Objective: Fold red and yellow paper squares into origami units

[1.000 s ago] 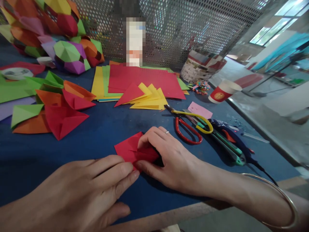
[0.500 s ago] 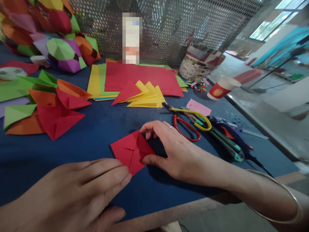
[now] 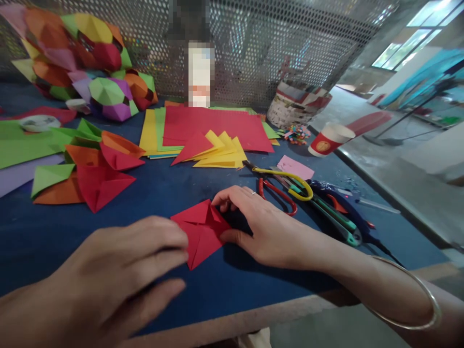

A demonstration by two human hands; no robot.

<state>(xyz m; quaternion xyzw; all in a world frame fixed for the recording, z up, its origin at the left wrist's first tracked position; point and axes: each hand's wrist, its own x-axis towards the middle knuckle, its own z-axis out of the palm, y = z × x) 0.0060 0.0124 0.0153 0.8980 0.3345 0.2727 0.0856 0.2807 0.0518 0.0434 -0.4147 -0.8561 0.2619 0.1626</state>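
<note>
A red square of folded paper (image 3: 197, 239) lies on the blue tabletop, its flaps meeting near the middle and one standing slightly raised. My right hand (image 3: 250, 224) grips its right side, with the index finger at the upper corner and the thumb at the right corner. At the paper's left edge, my left hand (image 3: 134, 270) is open, thumb held apart from the fingers. Its fingertips cover the left corner; whether they touch the paper I cannot tell. Left of it lie folded pieces in red (image 3: 103, 186), orange (image 3: 58, 188) and green (image 3: 50, 179).
Scissors (image 3: 277, 195), a green cutter (image 3: 331, 215) and a dark corded tool (image 3: 351, 208) lie at the right. Behind are stacked colored sheets (image 3: 221, 123), yellow folded papers (image 3: 221, 154), a paper cup (image 3: 329, 139) and a woven basket (image 3: 295, 106). Paper balls (image 3: 108, 94) stand back left.
My left hand has lifted from the paper's lower-left edge, its thumb and fingers spreading apart. The right hand keeps its hold. The whole view has shifted slightly.
</note>
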